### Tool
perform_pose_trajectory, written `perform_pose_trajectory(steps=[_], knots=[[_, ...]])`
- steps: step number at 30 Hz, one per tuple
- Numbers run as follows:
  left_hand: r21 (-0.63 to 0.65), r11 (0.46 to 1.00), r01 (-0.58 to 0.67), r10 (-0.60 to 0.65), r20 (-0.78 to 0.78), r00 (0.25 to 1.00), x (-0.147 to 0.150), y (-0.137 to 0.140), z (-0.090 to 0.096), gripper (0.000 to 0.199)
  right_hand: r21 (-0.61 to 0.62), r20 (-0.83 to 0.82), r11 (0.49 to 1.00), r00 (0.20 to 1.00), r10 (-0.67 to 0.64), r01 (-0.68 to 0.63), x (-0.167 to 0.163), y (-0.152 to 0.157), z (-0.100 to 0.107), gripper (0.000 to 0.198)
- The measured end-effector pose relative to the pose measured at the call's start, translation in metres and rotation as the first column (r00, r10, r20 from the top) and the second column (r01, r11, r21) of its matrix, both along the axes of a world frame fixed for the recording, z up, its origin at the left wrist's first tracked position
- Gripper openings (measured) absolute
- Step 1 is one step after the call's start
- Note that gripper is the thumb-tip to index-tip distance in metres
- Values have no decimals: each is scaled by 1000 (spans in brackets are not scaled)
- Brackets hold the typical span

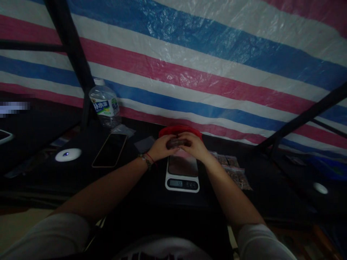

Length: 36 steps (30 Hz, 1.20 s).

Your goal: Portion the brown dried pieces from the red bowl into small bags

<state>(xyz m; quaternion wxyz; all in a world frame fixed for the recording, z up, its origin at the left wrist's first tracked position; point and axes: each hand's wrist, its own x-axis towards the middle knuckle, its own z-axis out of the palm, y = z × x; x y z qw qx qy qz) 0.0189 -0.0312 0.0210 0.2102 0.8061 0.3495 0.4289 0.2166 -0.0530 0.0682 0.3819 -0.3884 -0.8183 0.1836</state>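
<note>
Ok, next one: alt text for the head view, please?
Two bare hands, left hand and right hand, together hold a small dark packet above a white digital kitchen scale on a black table. A clear plastic water bottle and dark smartphone sit left.

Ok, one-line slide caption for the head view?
Both hands, left hand and right hand, pinch a small brown packet above a white digital scale.

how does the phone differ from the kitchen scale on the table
The phone is dark with a thin pale edge; the kitchen scale is white with a shiny plate. The phone lies left of the left hand, untouched; the scale sits under both hands, right hand included. Both lie flat on the black table.
</note>
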Motion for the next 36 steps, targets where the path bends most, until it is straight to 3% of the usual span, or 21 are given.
perform_pose_trajectory(steps=[3,13,17,20,23,28,32,36], knots=[[-14,1000,4,-3,27,1000,1,1,-2,50,45,77,998,996,48,-52,-5,5,14,27],[-41,999,-1,6,119,993,2,3,-4,48,-68,83,995,993,79,-73,-5,11,23,43],[-108,994,-16,35,172,984,1,5,-5,45,-3,136,1000,991,18,-18,4,6,28,47],[-46,989,-139,146,244,959,-3,7,-4,44,53,94,998,994,-49,44,11,-1,21,46],[35,969,-244,225,277,934,-7,9,-5,45,4,97,999,994,-49,49,16,-12,2,41],[-24,974,-225,223,273,936,-9,15,-10,43,-122,273,990,962,-31,67,16,-32,-24,39],[-42,976,-215,218,284,934,-9,19,-13,44,-124,240,991,971,-11,42,22,-28,-18,50],[-51,986,-160,167,178,970,-12,21,-12,37,-74,174,994,982,-68,82,29,4,-5,26]])
